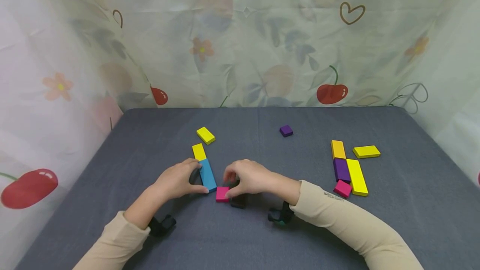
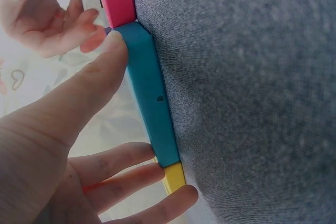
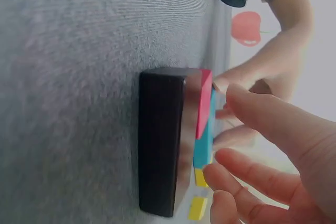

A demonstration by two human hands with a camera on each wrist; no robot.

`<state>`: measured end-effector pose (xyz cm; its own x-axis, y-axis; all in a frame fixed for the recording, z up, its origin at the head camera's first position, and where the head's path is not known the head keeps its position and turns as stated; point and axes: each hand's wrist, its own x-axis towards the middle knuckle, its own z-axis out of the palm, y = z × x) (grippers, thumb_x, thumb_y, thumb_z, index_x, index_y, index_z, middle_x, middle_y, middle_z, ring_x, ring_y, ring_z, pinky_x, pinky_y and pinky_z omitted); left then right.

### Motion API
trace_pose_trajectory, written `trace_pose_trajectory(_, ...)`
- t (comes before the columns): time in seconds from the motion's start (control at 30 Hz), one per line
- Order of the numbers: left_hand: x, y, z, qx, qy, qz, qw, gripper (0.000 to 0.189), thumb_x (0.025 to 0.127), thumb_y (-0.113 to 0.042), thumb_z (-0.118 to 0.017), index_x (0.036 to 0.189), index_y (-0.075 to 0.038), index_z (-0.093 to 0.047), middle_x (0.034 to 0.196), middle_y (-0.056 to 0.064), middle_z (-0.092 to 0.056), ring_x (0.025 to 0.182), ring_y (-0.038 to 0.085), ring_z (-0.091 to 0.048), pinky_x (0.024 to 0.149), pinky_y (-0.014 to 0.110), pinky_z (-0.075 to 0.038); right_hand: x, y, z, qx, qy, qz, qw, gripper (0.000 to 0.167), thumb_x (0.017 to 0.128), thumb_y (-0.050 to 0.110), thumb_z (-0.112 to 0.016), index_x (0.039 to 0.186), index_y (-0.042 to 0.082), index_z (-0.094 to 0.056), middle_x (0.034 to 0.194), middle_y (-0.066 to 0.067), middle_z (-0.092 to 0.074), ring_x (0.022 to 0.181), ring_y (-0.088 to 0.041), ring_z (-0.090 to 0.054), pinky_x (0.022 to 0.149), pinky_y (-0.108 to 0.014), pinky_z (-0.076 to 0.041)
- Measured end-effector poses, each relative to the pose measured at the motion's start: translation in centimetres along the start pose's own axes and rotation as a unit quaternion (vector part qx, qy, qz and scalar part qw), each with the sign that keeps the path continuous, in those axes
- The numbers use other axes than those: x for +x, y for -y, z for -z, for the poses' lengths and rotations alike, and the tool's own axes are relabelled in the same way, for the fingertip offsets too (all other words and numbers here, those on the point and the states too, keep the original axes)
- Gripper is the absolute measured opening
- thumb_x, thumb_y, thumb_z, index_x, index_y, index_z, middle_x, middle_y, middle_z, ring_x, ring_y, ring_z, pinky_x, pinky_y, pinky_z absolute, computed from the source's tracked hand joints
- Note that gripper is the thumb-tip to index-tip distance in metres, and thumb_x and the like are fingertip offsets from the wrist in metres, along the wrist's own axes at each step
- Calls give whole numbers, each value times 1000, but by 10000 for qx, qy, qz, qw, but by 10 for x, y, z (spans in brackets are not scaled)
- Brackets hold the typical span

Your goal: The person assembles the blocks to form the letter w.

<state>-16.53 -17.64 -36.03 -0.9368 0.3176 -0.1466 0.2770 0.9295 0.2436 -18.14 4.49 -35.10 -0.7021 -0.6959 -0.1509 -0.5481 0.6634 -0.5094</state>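
My left hand (image 1: pixel 176 180) spans a blue block (image 1: pixel 208 175), thumb at its near end and fingertips by its far end, holding it on the table. A yellow block (image 1: pixel 199 152) touches the blue one's far end. Against the near end stands a pink block (image 1: pixel 222 194), seen also in the left wrist view. Beside the pink piece lies a black block (image 1: pixel 238 201), partly covered by my right hand (image 1: pixel 251 177) in the head view. From the right wrist, the black block (image 3: pixel 160 142) shows apart from my loosely bent fingers, which hold nothing.
At the right, an orange block (image 1: pixel 338 149), a purple block (image 1: pixel 341 170), a long yellow block (image 1: pixel 358 177) and a pink block (image 1: pixel 343 188) sit together, near another yellow block (image 1: pixel 366 151). Farther back lie a small purple block (image 1: pixel 286 131) and a yellow block (image 1: pixel 206 135).
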Motion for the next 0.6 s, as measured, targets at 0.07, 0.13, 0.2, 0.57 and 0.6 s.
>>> trace_pose_trajectory(0.07,0,0,0,-1,18,22,10000,77,70,-49,-76,125,1,-55,127,16,-56,106,28,-58,91,47,-50,-3,-2,2,34,-105,21,9999,37,76,33,-77,105,12,-67,99,-3,-65,91,-17,-58,76,-29,-49)
trace_pose_trajectory(0.13,0,0,0,-6,29,35,10000,77,70,-49,-76,125,1,-55,128,17,-55,107,28,-58,92,47,-49,-7,-4,3,35,-193,-33,9998,42,76,33,-77,110,11,-65,103,-4,-65,95,-18,-58,80,-33,-49)
trace_pose_trajectory(0.2,0,0,0,-6,31,49,10000,78,71,-49,-76,125,1,-55,128,16,-55,108,28,-58,93,47,-49,-10,-7,3,6,-270,-114,9996,48,76,34,-77,115,10,-62,107,-5,-63,99,-19,-58,85,-37,-48)
trace_pose_trajectory(0.57,-1,0,0,8,-12,-14,10000,76,71,-47,-76,126,2,-54,130,17,-54,110,29,-57,94,48,-48,-30,-15,-9,-489,-508,-428,9966,77,68,48,-79,125,4,-54,113,-8,-59,101,-22,-55,89,-43,-46)
trace_pose_trajectory(0.6,-1,0,0,2,-12,-16,10000,76,71,-47,-76,126,2,-54,130,17,-54,110,29,-57,94,48,-48,-31,-15,-10,-538,-497,-460,9963,78,67,49,-79,125,3,-54,113,-8,-59,101,-22,-55,90,-43,-46)
